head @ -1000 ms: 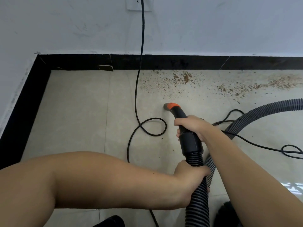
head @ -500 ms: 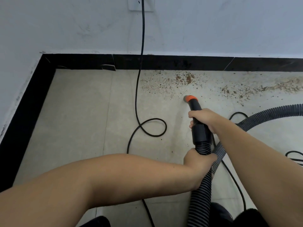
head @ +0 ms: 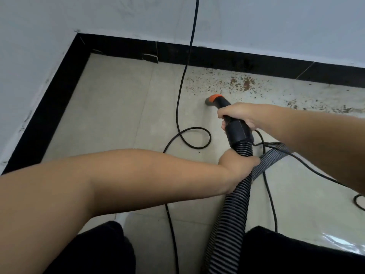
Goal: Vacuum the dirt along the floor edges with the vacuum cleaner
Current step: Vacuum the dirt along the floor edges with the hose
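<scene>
The vacuum nozzle [head: 214,99] is black with an orange collar and a grey tip, and it points down at the beige floor tile. My right hand [head: 235,114] grips the black handle tube just behind it. My left hand [head: 237,163] grips the ribbed black hose [head: 231,210] lower down. Brown dirt [head: 241,83] is scattered along the floor edge under the black skirting, a little beyond the nozzle tip and stretching off to the right.
A black power cord [head: 184,80] hangs down the white wall and loops on the floor left of the nozzle. The black skirting [head: 65,99] meets in a corner at upper left. More cable [head: 270,194] lies at right. My dark-trousered knees [head: 102,248] fill the bottom edge.
The view has swung and tilted, so the corner now sits higher and more central. The nozzle has drawn back from the dirt patch it was touching and sits a little short of it.
</scene>
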A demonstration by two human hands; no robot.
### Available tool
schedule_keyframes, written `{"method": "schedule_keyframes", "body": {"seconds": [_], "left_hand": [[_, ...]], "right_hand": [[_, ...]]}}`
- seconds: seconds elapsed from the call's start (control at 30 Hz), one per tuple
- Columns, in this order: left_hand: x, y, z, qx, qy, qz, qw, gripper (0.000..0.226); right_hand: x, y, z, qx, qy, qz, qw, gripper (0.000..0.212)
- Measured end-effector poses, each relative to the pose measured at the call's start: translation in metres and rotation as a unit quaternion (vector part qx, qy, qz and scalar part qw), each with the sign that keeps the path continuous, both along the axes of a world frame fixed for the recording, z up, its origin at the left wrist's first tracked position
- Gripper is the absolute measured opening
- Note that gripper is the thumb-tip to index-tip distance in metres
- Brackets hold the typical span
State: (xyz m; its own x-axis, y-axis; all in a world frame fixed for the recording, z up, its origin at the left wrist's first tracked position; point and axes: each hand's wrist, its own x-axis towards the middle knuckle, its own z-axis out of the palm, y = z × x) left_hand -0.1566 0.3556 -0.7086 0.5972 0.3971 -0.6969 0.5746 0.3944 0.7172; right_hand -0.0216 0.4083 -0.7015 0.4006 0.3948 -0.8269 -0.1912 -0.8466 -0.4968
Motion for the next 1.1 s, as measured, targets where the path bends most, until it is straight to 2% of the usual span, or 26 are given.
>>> {"method": "schedule_keyframes", "body": {"seconds": [0.13,0.27,0.5,0.73,0.9,1.1], "left_hand": [[0.011,-0.002,0.019,-0.066,0.005,-0.003,0.998,0.017],[0.009,0.003,0.022,-0.085,0.035,0.003,0.996,0.015],[0.003,0.031,0.026,-0.188,0.080,0.069,0.976,0.020],[-0.019,0.053,-0.002,-0.149,0.100,0.110,0.978,0.017],[-0.010,0.043,-0.004,-0.168,0.081,0.079,0.979,0.016],[0.016,0.008,0.006,-0.198,0.070,-0.020,0.977,0.013]], "right_hand": [[0.019,-0.009,-0.004,0.007,-0.021,-0.025,0.999,0.012],[0.016,-0.003,-0.012,0.043,-0.028,-0.027,0.998,0.020],[-0.009,0.025,-0.007,0.065,0.029,0.012,0.997,0.012],[-0.036,0.047,-0.018,0.103,0.015,-0.035,0.994,0.015],[-0.026,0.032,-0.017,0.092,-0.002,-0.051,0.994,0.015],[0.009,-0.028,-0.010,0.060,-0.017,-0.146,0.987,0.011]]}}
